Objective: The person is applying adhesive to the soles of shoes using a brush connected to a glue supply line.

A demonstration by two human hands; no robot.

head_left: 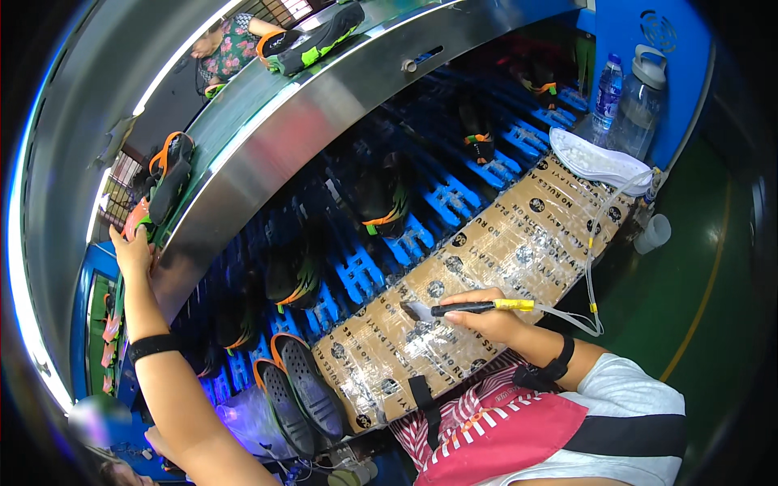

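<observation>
Head view: the left hand (134,247) is extended up to the upper conveyor belt (243,97), fingers closed around an orange and green shoe (139,219) at the belt's edge, just below a black and orange shoe (170,174) lying on the belt. The right hand (486,317) rests on the cardboard-covered worktop (502,243), wrapped in clear tape, and grips a black-handled brush (466,308) with a yellow end, from which a thin clear tube (592,275) leads off. Two shoe soles (296,397) lie tread up at the worktop's left end. Dark shoes sit on the blue slatted conveyor (454,194) beneath the steel housing. A water bottle (608,93) and a clear jug (640,101) stand at far right.
</observation>
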